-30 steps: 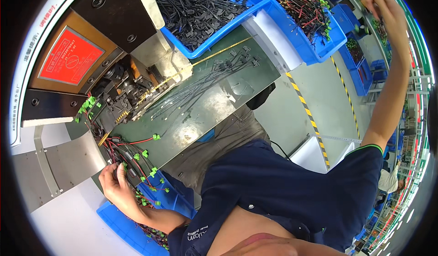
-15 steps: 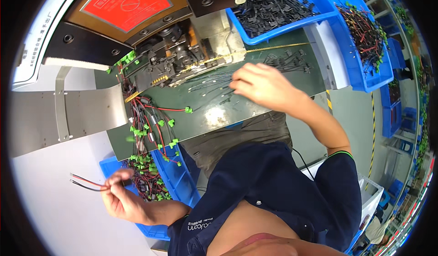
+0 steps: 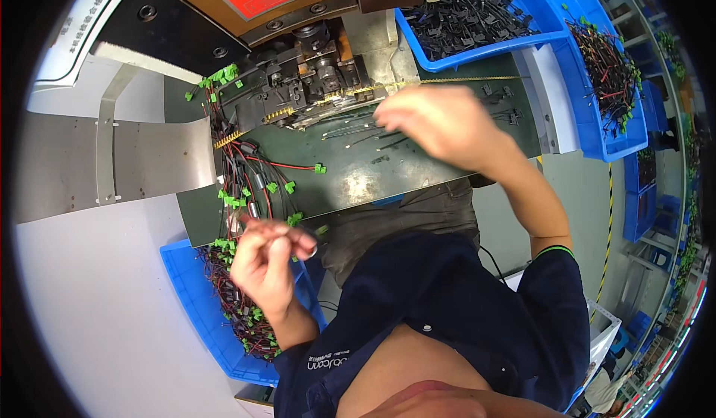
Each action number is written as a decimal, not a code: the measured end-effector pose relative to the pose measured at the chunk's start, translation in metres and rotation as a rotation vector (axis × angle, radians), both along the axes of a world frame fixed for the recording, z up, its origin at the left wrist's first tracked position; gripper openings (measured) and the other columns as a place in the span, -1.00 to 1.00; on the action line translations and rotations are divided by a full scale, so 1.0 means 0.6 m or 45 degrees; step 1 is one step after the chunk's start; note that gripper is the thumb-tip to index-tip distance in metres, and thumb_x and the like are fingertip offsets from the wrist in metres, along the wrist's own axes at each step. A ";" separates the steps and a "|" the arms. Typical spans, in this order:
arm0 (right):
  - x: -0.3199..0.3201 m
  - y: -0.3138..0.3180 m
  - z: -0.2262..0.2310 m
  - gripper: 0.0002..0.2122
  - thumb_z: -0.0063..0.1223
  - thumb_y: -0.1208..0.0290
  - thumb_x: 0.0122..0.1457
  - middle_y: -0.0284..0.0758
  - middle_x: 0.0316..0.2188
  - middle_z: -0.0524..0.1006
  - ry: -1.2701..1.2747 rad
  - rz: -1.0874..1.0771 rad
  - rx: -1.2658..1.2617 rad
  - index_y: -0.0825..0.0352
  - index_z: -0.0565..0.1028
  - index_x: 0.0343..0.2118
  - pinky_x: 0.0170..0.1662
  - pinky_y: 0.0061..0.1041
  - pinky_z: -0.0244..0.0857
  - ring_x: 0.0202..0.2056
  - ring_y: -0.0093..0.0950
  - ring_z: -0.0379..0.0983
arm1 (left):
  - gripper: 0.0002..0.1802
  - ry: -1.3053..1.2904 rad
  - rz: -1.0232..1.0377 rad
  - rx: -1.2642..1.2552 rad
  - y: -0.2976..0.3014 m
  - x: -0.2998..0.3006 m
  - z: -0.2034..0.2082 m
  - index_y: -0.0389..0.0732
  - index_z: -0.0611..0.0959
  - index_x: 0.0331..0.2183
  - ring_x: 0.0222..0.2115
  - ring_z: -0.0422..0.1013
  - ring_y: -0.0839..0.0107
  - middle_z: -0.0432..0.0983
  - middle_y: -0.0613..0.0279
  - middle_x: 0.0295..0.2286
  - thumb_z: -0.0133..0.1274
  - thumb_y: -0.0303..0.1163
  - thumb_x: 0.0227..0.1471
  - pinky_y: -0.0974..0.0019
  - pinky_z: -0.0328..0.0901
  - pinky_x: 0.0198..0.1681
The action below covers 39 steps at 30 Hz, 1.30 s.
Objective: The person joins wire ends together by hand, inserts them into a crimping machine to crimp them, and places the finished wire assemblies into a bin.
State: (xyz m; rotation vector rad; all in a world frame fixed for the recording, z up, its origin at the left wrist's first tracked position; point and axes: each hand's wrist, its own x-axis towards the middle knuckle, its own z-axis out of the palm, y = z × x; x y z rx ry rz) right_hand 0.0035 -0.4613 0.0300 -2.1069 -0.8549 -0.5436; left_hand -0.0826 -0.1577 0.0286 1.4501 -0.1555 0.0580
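Observation:
My left hand (image 3: 265, 269) is raised in front of the bench's left end, with thumb and fingers pinched together. A blurred wire lead (image 3: 321, 231) with a green connector shows at its fingertips; most of it is hidden. My right hand (image 3: 440, 123), smeared by motion, hovers over the bench near thin black cables (image 3: 358, 129) laid out on the green top. Its fingers are bent, and whether anything is between them does not show. Red and black leads (image 3: 250, 168) with green connectors hang over the bench's left end.
A press machine (image 3: 321, 67) with a yellow terminal strip (image 3: 280, 114) stands behind the bench (image 3: 350, 168). Blue bins hold black cable parts (image 3: 470, 15) and wire leads (image 3: 600, 75) at the right. Another blue bin (image 3: 186, 299) sits below left. A curved metal chute (image 3: 164, 149) juts left.
My left hand has moved right and up from the far left, and the bare wire ends it showed are no longer plain. My right hand remains over the cables, slightly shifted. The view has tilted slightly.

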 end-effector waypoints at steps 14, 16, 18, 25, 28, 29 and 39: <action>-0.082 -0.050 0.110 -0.84 -0.04 0.55 0.28 -0.21 -0.35 0.53 0.848 -0.023 1.188 0.46 0.45 -0.13 -0.78 -0.74 0.14 -0.65 -0.52 0.52 | -0.97 -0.131 -0.114 0.047 -0.073 0.083 -0.092 -0.41 0.61 -0.37 -0.38 0.46 0.51 0.49 0.17 -0.27 0.13 -0.67 0.06 0.47 0.47 -0.37; -0.096 -0.017 0.076 -0.88 0.00 0.57 0.25 -0.23 -0.34 0.54 1.002 -0.012 1.079 0.46 0.47 -0.18 -0.72 -0.75 0.16 -0.58 -0.53 0.55 | -0.93 0.003 -0.063 -0.047 -0.079 0.078 -0.082 -0.40 0.61 -0.33 -0.38 0.47 0.51 0.50 0.17 -0.28 0.13 -0.66 0.06 0.48 0.47 -0.37; -0.102 0.020 0.026 -0.91 0.04 0.56 0.24 -0.28 -0.37 0.56 1.110 0.001 1.014 0.44 0.49 -0.23 -0.65 -0.75 0.18 -0.52 -0.60 0.56 | -0.87 0.158 -0.053 -0.168 -0.084 0.076 -0.078 -0.40 0.60 -0.26 -0.38 0.49 0.53 0.53 0.16 -0.31 0.13 -0.65 0.08 0.48 0.47 -0.37; -0.113 0.121 -0.089 -0.93 0.09 0.58 0.22 -0.38 -0.41 0.53 1.109 0.155 1.059 0.43 0.51 -0.26 -0.46 -0.69 0.36 -0.47 -0.67 0.50 | -0.86 0.022 -0.041 -0.083 -0.075 0.075 -0.089 -0.40 0.59 -0.23 -0.48 0.46 0.47 0.56 0.15 -0.41 0.02 -0.52 0.20 0.45 0.41 -0.40; -0.110 0.127 -0.083 -0.93 0.10 0.59 0.21 -0.36 -0.38 0.51 1.140 0.144 0.964 0.45 0.52 -0.27 -0.46 -0.66 0.38 -0.46 -0.64 0.51 | -0.83 0.035 0.009 -0.046 -0.074 0.069 -0.075 -0.40 0.59 -0.22 -0.49 0.46 0.45 0.56 0.09 -0.41 0.02 -0.49 0.21 0.44 0.39 -0.41; -0.110 0.129 -0.083 -0.93 0.10 0.59 0.21 -0.36 -0.38 0.51 1.141 0.145 0.965 0.45 0.52 -0.27 -0.46 -0.66 0.38 -0.46 -0.64 0.51 | -0.82 0.091 0.026 -0.098 -0.076 0.066 -0.068 -0.40 0.59 -0.21 -0.49 0.46 0.45 0.57 0.08 -0.41 0.02 -0.48 0.21 0.44 0.39 -0.40; -0.114 0.136 -0.081 -0.93 0.13 0.62 0.17 -0.30 -0.33 0.54 1.001 0.110 0.935 0.46 0.53 -0.29 -0.51 -0.66 0.39 -0.47 -0.61 0.53 | -0.86 -0.077 0.020 -0.041 -0.067 0.060 -0.071 -0.44 0.63 -0.25 -0.48 0.49 0.36 0.53 0.04 -0.37 0.08 -0.60 0.12 0.40 0.42 -0.38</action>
